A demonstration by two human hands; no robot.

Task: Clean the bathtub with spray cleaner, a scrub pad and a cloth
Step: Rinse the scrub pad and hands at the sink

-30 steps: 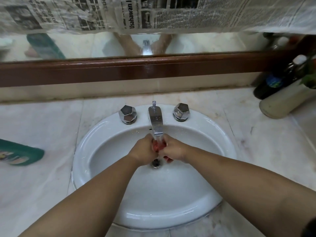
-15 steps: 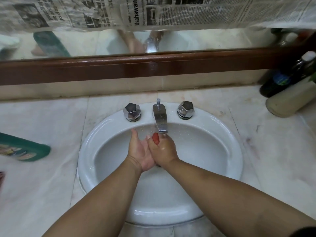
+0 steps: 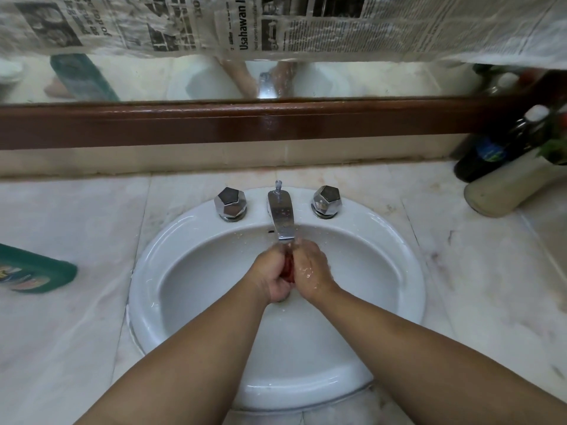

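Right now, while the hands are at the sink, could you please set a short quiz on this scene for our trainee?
1. True or false: the left hand and right hand are beneath the spout, over the sink.
2. The item gripped between them is: A red, B blue, C white.
3. How many knobs flank the spout?
Key: 1 true; 2 A; 3 two.
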